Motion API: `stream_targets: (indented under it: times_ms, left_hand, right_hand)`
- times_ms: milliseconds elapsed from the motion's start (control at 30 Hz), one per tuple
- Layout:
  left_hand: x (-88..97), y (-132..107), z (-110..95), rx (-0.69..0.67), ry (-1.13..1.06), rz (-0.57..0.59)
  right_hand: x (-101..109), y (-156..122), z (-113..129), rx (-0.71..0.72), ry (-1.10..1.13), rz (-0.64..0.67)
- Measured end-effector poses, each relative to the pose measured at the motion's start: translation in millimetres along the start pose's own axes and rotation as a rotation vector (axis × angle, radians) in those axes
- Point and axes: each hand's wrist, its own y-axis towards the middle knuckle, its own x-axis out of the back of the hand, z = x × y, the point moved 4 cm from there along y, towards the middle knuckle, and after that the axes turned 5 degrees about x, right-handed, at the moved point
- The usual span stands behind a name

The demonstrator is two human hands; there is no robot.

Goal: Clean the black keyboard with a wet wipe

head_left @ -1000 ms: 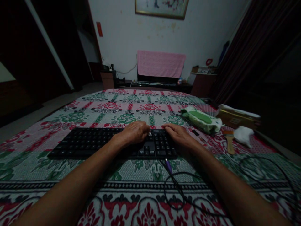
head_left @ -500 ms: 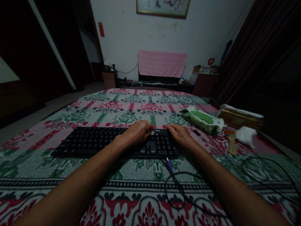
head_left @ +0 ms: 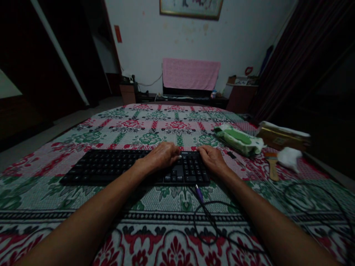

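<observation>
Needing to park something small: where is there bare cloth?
Bare cloth lies beyond the keyboard, left of the green pack, and off the keyboard's left end. Crowded at right: pack, box, brush, white wad; nearer, the cable.

Compared with a second ago, the left hand (head_left: 161, 156) is being carried a little to its right over the keyboard (head_left: 102, 168), so that its fingertips are being brought closer to the number pad (head_left: 191, 170) just right of them. The white scrap (head_left: 179, 157) at those fingertips is being taken along, and less of it is being shown below them. The right hand (head_left: 213, 159) is being shifted slightly outward, away from the left one, and more of the keyboard's far edge is being left uncovered just left of its fingertips. The gap between both hands is being widened slightly.
</observation>
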Motion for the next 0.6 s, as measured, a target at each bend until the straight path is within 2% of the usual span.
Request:
stream_targets:
  times_ms: [133, 267, 467, 600]
  left_hand:
    - [0.9, -2, -6, 0.003, 0.066, 0.013]
    - [3.0, -2, -8, 0.054, 0.094, -0.047]
    - [2.7, -4, -16, -0.058, 0.094, 0.004]
    - [-0.9, -2, -14, 0.015, 0.132, -0.024]
  right_hand:
    - [-1, 0, -2, -0.022, -0.009, -0.008]
    - [-2, 0, -3, -0.012, -0.009, -0.029]
    - [-2, -4, -3, -0.016, 0.041, -0.086]
    - [-2, -5, -3, -0.021, 0.059, -0.116]
